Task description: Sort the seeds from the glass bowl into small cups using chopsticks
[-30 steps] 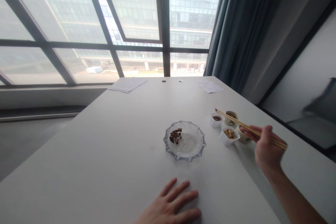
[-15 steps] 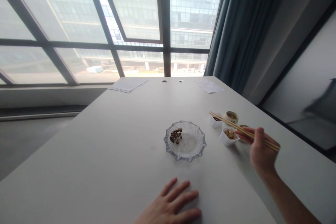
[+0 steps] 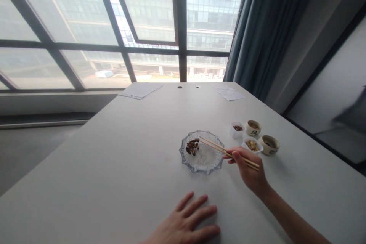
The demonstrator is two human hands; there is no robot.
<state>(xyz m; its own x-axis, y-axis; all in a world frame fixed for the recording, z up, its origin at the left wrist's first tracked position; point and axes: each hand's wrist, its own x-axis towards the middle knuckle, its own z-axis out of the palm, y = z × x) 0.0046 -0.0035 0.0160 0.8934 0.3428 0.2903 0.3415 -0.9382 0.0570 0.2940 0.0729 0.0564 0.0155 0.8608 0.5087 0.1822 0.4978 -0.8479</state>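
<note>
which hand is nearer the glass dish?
Right: your right hand is just right of the glass dish, holding chopsticks over it; your left hand lies on the table, farther off on the near side.

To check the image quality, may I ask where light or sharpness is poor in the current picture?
Head view: daylight washes out the window; head view: the curtain at right is dim; head view: the brown pieces on the glass plate look soft, fine detail hard to tell.
</note>
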